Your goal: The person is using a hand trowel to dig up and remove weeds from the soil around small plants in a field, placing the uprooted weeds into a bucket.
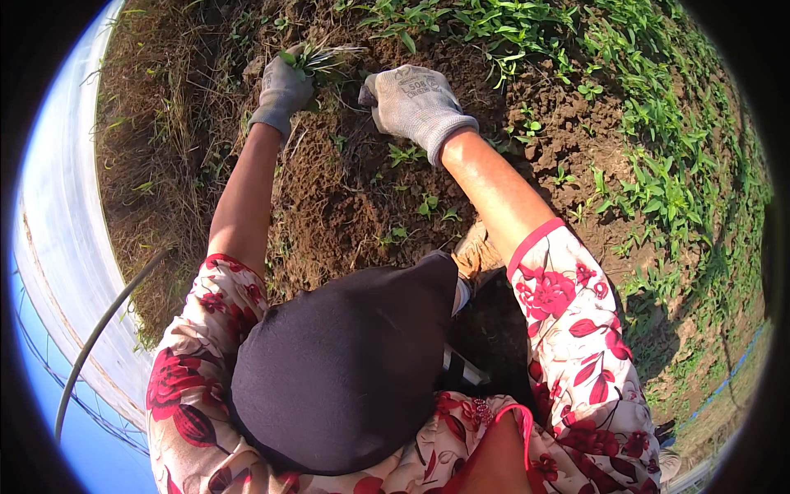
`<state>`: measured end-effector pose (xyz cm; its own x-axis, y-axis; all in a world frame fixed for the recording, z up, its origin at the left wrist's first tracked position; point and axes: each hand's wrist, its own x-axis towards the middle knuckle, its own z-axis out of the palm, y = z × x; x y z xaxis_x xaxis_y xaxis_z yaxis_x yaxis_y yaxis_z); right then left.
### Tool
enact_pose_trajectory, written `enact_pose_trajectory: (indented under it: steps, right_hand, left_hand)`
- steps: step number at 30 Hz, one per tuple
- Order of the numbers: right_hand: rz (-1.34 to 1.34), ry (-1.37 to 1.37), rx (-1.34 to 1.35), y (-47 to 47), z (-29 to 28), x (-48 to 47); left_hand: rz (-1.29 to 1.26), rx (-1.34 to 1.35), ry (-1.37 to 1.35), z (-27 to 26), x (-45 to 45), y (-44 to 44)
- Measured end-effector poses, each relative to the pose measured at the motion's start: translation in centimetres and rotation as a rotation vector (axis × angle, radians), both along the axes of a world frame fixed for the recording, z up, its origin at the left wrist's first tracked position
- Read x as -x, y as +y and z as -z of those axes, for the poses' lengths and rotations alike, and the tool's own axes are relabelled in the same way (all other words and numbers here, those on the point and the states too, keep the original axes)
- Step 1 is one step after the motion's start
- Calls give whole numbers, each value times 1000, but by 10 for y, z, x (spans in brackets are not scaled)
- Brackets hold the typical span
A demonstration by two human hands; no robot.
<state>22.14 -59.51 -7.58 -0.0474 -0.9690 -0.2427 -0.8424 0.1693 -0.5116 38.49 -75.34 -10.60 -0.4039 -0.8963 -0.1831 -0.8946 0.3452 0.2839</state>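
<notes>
My left hand (284,89), in a grey coated work glove, is closed around a bunch of pulled green weeds (318,60), whose leaves and pale stems stick out to the right. To its right, my right hand (415,102) wears a matching glove that bears printing. Its fingers are curled in a fist low over the brown soil (327,204); whether anything is inside them is hidden. Small green seedlings (427,205) grow in the soil below my right hand.
Dense leafy green plants (666,191) cover the right side. Dry grass (154,167) lies along the left, beside pale plastic sheeting (68,247) and a curved thin pole (102,327). My bent knee in dark cloth (345,370) and a tan shoe (478,253) are close below.
</notes>
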Motion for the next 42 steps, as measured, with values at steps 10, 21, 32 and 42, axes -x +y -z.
enact_pose_trajectory:
  steps: [10,21,32,42]
  right_hand:
    - [391,-50,108,95,-67,13]
    - [461,236,203,98,-83,21]
    - [546,60,-12,36,-25,28]
    - [396,-41,114,80,32,57]
  left_hand:
    - [329,60,-4,-57,20,40]
    - [1047,310,17,-29,90,66]
    - [405,-164,-483,-26,154,66]
    - [516,-124,-397,-36,127,65]
